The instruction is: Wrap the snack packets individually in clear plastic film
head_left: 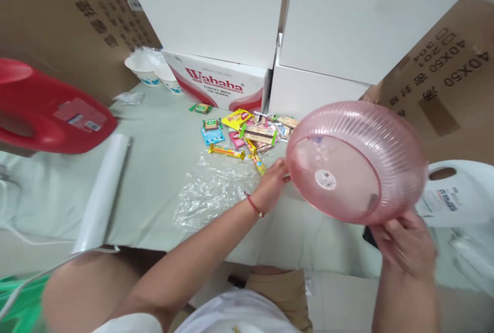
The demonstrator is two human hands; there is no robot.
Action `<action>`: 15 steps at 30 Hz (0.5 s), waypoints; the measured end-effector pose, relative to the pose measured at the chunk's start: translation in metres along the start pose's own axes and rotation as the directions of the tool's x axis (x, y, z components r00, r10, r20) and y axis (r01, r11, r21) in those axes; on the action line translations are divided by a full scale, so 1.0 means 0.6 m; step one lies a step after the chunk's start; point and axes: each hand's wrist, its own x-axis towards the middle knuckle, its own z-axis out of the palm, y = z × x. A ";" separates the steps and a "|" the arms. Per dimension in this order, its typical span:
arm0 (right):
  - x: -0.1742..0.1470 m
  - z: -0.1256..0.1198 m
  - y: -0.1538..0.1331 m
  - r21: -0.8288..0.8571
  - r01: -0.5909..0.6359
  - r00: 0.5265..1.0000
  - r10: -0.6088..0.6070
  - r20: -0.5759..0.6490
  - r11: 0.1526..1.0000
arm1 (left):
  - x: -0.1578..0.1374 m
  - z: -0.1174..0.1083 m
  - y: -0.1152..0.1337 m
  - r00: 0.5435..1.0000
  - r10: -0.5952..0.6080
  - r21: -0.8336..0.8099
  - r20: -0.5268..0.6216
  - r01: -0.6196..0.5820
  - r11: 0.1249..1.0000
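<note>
A pink see-through plastic bowl (pixel 397 168) with ribbed sides is held up off the table, tilted so its flat underside and a round white sticker face me. My right hand (pixel 407 245) grips its lower right edge. At the left rim, the fingers of my left hand (pixel 273 183) are closed on the bowl's edge, partly hidden by it. Just beyond my left hand lies a loose pile of wrapped snacks (pixel 258 134), with yellow, green, blue and pink packets. A crumpled clear plastic bag (pixel 208 194) lies beside my left forearm.
Behind the snacks stands a white and red Wahaha carton (pixel 219 83), with paper bowls (pixel 144 70) to its left. A red jug (pixel 50 111) and a white roll (pixel 102 194) are at left. A white jug (pixel 459 194) stands at right. Cardboard boxes (pixel 459 91) flank the table.
</note>
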 end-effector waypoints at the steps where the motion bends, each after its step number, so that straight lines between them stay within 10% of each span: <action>1: -0.012 -0.024 -0.009 -0.114 0.010 0.999 -0.014 -0.036 0.993 | -0.016 -0.008 -0.006 0.999 0.038 0.150 0.003 -0.038 0.988; 3: -0.024 -0.061 -0.018 -0.425 0.013 0.998 -0.039 -0.053 0.905 | -0.049 -0.035 -0.011 0.995 0.095 0.380 0.018 -0.095 0.920; 6: -0.006 -0.079 0.004 -0.832 0.057 0.998 -0.051 0.035 0.552 | -0.093 -0.095 -0.005 0.987 0.155 0.575 -0.046 -0.101 0.812; 10: 0.095 -0.071 0.085 -0.992 0.001 1.000 -0.003 0.000 0.128 | -0.134 -0.173 0.017 0.940 0.231 0.663 -0.252 -0.006 0.749; 12: 0.183 -0.067 0.123 -0.990 -0.082 0.996 -0.015 -0.084 0.119 | -0.149 -0.202 0.029 0.903 0.250 0.662 -0.349 0.048 0.748; 15: 0.336 -0.057 0.152 -0.931 -0.079 0.980 -0.141 -0.138 0.356 | -0.164 -0.231 0.045 0.849 0.280 0.642 -0.449 0.088 0.761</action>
